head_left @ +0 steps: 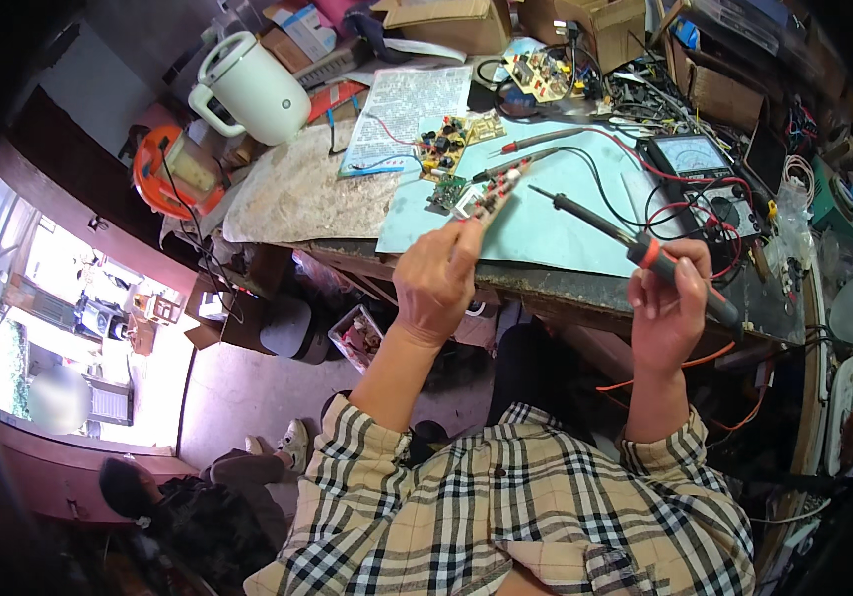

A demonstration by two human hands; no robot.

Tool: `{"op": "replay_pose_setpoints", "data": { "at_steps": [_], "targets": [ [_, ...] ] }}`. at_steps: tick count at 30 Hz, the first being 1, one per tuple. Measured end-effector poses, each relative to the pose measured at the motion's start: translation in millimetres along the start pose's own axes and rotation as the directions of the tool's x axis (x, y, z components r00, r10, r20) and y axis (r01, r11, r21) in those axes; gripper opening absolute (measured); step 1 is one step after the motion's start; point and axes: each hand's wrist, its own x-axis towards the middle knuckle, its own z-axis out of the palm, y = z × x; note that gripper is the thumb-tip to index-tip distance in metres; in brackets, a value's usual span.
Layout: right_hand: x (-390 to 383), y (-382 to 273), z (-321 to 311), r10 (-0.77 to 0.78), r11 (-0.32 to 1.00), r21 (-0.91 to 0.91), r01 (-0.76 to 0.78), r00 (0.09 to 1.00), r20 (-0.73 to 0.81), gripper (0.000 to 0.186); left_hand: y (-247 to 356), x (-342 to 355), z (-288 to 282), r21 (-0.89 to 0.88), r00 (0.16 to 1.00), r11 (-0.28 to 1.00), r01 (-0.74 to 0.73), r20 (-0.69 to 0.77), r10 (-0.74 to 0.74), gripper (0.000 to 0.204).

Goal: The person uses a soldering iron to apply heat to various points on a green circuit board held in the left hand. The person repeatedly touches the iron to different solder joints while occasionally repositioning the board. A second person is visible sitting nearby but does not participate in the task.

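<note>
My left hand (pixel 436 280) is closed on the lower end of a small circuit board (pixel 496 197), tilted nearly edge-on, with components along it. In my right hand (pixel 670 310) a soldering iron (pixel 600 223) with a black and red handle points up and left. Its tip is a little right of the held board and apart from it. Just beyond my left hand lie a small green circuit board (pixel 445 192) and a tan board with components (pixel 441 147). Two test probes (pixel 536 142) rest on the pale blue sheet (pixel 585 241) behind the held board.
An analog multimeter (pixel 690 156) with red and black leads stands at the right. Behind are another circuit board (pixel 538 77), cardboard boxes (pixel 456 25) and tangled parts. A white kettle-like jug (pixel 253 94) and an orange container (pixel 163 169) stand left. Another person (pixel 198 517) is at lower left.
</note>
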Motion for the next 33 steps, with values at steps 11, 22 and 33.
{"op": "replay_pose_setpoints", "data": {
  "at_steps": [11, 22, 33],
  "targets": [
    [-21.3, -17.9, -8.3, -0.086, 0.991, -0.107, 0.077, 0.994, -0.075, 0.024, 38.2, -13.6, -8.1, -0.137, 0.985, 0.982, 0.127, 0.134, -0.108, 0.02],
    [-13.6, -1.4, -16.0, -0.059, 0.94, -0.335, 0.063, 0.998, 0.022, 0.017, 21.2, 6.8, -9.5, -0.155, 0.921, 0.92, 0.36, 0.214, -0.325, 0.015],
    [9.0, 15.1, -8.0, -0.073, 0.943, -0.317, 0.101, 0.992, 0.1, 0.016, 8.9, 12.9, 11.7, -0.126, 0.894, 0.939, 0.322, 0.366, -0.257, 0.005]
  ]
}}
